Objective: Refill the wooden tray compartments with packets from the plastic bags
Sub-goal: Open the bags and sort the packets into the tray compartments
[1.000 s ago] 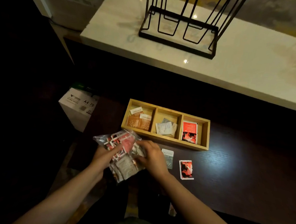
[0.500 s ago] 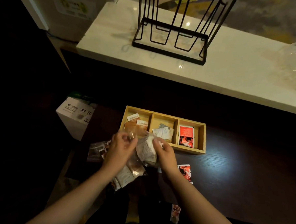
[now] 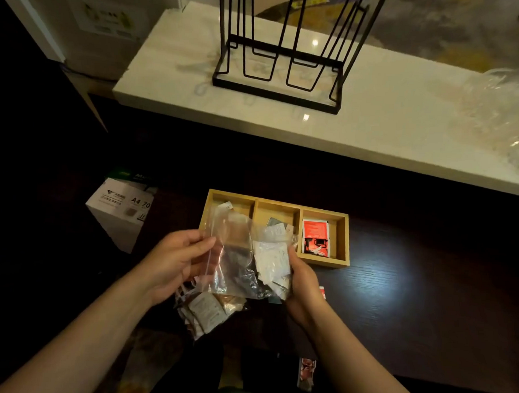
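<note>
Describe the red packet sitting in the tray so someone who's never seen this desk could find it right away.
Start at the wooden tray on the dark desk, below the white counter. It has three compartments in a row; go to the right-hand one. The red packet lies there, the only bright red thing in the tray, while the middle compartment holds pale white and grey packets.

1 wooden tray [image 3: 321, 261], 3 compartments; 2 plastic bags [image 3: 240, 255]; 1 wire rack [image 3: 281, 77]; 1 box [image 3: 121, 207].
</note>
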Motion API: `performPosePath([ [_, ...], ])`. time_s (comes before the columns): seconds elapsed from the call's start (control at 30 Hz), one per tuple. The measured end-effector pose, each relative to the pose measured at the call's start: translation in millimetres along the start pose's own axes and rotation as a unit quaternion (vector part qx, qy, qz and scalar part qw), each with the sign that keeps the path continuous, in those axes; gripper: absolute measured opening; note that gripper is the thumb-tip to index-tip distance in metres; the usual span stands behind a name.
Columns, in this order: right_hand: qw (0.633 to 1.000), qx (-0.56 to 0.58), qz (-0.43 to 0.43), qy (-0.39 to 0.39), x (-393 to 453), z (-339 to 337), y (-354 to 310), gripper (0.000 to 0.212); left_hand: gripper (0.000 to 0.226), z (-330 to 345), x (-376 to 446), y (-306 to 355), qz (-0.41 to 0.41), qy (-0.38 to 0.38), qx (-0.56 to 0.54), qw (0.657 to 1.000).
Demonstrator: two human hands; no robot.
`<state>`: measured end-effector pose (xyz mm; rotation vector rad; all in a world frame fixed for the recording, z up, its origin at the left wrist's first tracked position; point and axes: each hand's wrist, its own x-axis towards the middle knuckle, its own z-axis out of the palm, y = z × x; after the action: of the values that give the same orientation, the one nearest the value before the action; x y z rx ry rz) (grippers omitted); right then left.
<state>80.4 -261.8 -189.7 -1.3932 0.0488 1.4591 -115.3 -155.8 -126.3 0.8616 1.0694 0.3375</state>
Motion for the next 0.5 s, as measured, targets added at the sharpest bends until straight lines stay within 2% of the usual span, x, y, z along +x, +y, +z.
performPosePath([
  [0.17,0.99,-0.142,0.017,0.021,6,-2,12,0.023,0.02,13,-10,16,-0.008,-0.095,-0.002,0.995],
  [0.3,0.939,-0.34,-0.026,0.033,12,-2,15,0.018,0.017,36,-8,7,-0.014,-0.082,-0.019,0.996],
  [0.4,0.915,-0.396,-0.075,0.017,7,-1,12,0.009,0.014,57,-3,-9,0.0,-0.064,0.03,0.998],
  [0.5,0.929,-0.347,-0.13,0.006,-5,1,2,0.011,0.014,78,5,-25,0.015,-0.04,0.055,0.998],
])
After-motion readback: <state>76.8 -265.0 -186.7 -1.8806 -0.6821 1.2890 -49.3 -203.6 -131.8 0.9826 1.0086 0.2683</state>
